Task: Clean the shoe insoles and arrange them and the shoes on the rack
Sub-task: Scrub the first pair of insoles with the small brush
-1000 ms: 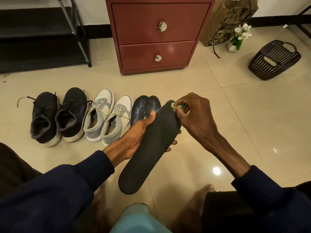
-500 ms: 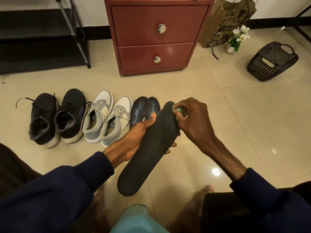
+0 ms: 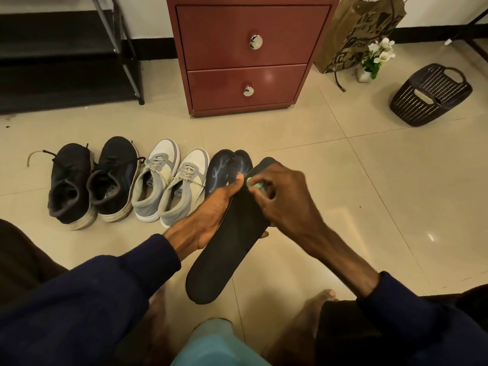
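The black insole [image 3: 232, 241] is gripped by the left hand [image 3: 211, 215], steadied for wiping; a green cloth [image 3: 255, 185] (mostly hidden) is pinched by the right hand [image 3: 285, 196].

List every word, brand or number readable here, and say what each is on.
Paper bag: large black lettering, creased and distorted; no word can be read for certain.
Grey shoes: small dark print inside each heel, too small to read.
Floor insoles: pale marks, too blurred to read as text.
Held insole: no print shows.
No other text is visible.
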